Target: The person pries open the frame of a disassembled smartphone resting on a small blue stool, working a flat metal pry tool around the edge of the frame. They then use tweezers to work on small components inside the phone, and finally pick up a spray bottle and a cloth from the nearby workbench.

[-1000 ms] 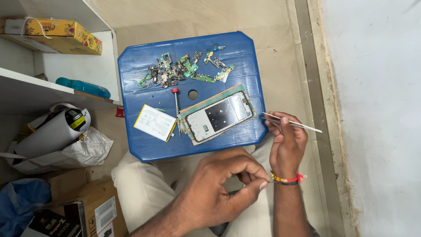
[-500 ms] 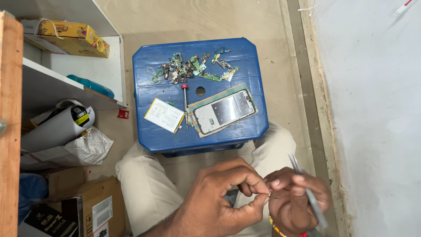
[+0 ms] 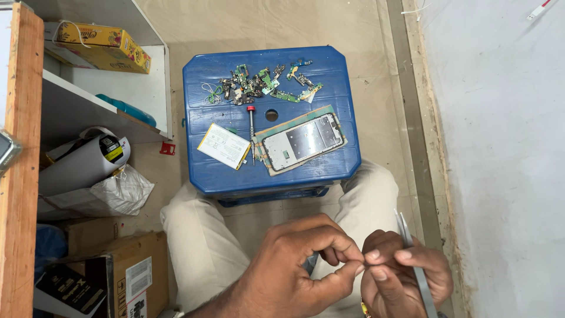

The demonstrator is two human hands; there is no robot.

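My left hand [image 3: 300, 268] is low over my lap with thumb and forefinger pinched together, their tips touching the fingertips of my right hand [image 3: 400, 277]. Whether something tiny sits in the pinch I cannot tell. My right hand grips metal tweezers [image 3: 413, 262] that point up and away. Beyond my knees stands a blue plastic stool [image 3: 206, 76]. On it lie an opened phone frame [image 3: 303, 141], a white battery [image 3: 223, 146], a red-capped screwdriver [image 3: 252, 132] and a pile of small green circuit boards [image 3: 259, 85].
At the left is a white shelf with a yellow box [image 3: 100, 47] and a teal object [image 3: 126, 109]. Below it lie a rolled sheet [image 3: 82, 165], a white plastic bag [image 3: 112, 191] and a cardboard box [image 3: 129, 271]. A white wall [image 3: 500, 147] runs along the right.
My right hand has come down from beside the stool with the tweezers and met my left hand over my lap. The stool's items have not moved.
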